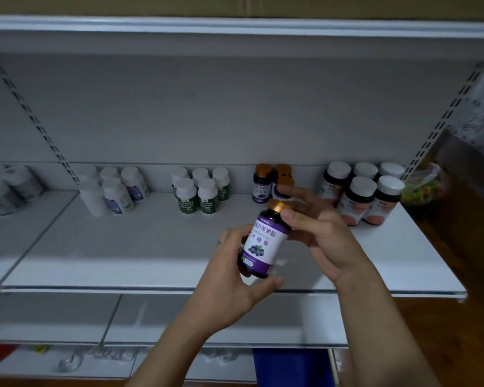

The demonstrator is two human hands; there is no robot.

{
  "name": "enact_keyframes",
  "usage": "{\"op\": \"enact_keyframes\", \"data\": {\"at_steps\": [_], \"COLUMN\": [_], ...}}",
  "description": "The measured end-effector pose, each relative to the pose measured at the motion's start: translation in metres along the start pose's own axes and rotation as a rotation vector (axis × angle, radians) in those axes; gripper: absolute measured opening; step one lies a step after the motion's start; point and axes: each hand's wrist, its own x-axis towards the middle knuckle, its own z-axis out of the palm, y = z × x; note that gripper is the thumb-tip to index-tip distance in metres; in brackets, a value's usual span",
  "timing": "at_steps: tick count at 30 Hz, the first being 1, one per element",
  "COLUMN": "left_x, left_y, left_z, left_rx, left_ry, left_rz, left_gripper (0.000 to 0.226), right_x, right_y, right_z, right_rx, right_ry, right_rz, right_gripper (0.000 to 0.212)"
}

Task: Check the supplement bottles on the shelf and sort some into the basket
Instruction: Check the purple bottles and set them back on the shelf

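Bare forearms (179, 339); dark mark (219, 243) on left hand (227, 275)

The white shelf (123, 247) carries four upright clusters along its back: blue-labelled white bottles (115, 192), green-labelled bottles (199, 196), gold-capped purple bottles (261, 184), pink-labelled dark bottles (358, 199).

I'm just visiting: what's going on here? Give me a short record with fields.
held item: purple-label bottle with gold cap, in front of the shelf
left hand: grips the bottle's lower body
right hand: holds it near the cap
shelf: white, bottle groups along the back
groups, left to right: blue-label bottles, green-label bottles, gold-capped bottles, pink-label bottles
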Motion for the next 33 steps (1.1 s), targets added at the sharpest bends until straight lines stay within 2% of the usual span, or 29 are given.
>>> {"op": "enact_keyframes", "data": {"at_steps": [6,11,17,21,24,28,30,33], "left_x": [0.001,0.0,-0.002,-0.002,-0.002,0.0,0.002,0.007], "left_y": [0.002,0.005,0.011,0.004,0.004,0.007,0.012,0.016], "left_z": [0.004,0.001,-0.004,-0.005,-0.005,-0.004,-0.001,-0.001], "left_rx": [-0.047,-0.138,-0.362,-0.515,-0.637,-0.437,-0.278,-0.104], "left_ry": [-0.027,-0.005,-0.018,-0.02,-0.047,-0.126,-0.07,0.031], "left_rz": [-0.044,-0.083,-0.074,-0.099,-0.137,-0.166,-0.193,-0.181], "left_gripper": [0.067,0.065,0.046,0.046,0.05,0.063,0.062,0.051], "right_x": [-0.001,0.001,0.002,0.002,0.002,0.002,0.0,-0.003], "right_y": [-0.001,-0.004,-0.001,0.001,-0.001,-0.005,-0.006,-0.007], "right_z": [0.013,0.012,0.0,-0.003,-0.001,0.012,0.019,0.025], "right_rx": [-0.095,-0.16,-0.057,0.056,0.042,-0.058,-0.117,-0.194], "right_ry": [0.129,0.066,-0.049,-0.076,-0.044,0.039,0.076,0.099], "right_rz": [-0.014,-0.018,-0.021,0.002,-0.015,-0.032,-0.04,-0.06], "right_gripper": [0.041,0.038,0.035,0.034,0.039,0.035,0.043,0.041]}}
